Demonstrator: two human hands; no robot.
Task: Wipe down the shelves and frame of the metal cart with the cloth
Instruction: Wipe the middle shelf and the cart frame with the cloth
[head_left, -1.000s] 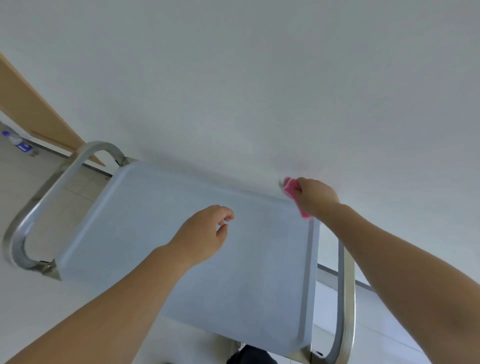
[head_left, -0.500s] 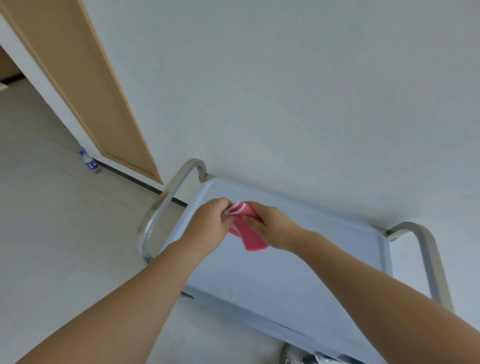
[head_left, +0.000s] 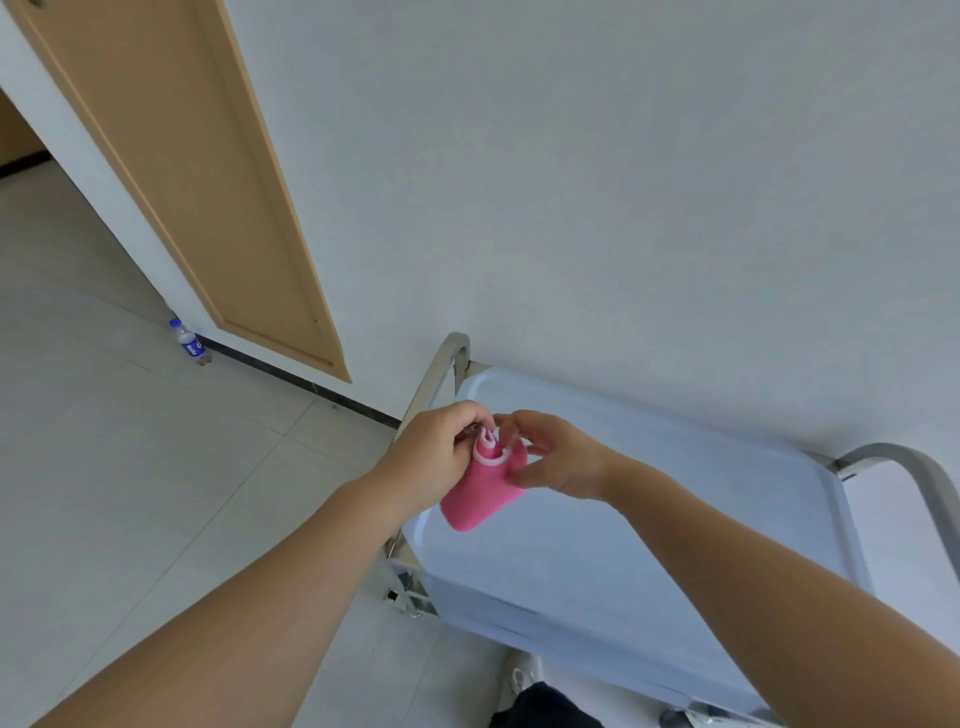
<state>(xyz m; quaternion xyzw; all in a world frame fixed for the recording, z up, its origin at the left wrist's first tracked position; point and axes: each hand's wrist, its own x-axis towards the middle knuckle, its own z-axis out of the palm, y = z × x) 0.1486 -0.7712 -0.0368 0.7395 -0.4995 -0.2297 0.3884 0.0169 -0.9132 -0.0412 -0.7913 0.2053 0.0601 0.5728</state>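
Left hand pinches cloth; right hand just beside.

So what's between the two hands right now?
Head view: the pink cloth, white-edged, pinched by the left hand, right hand touching it.
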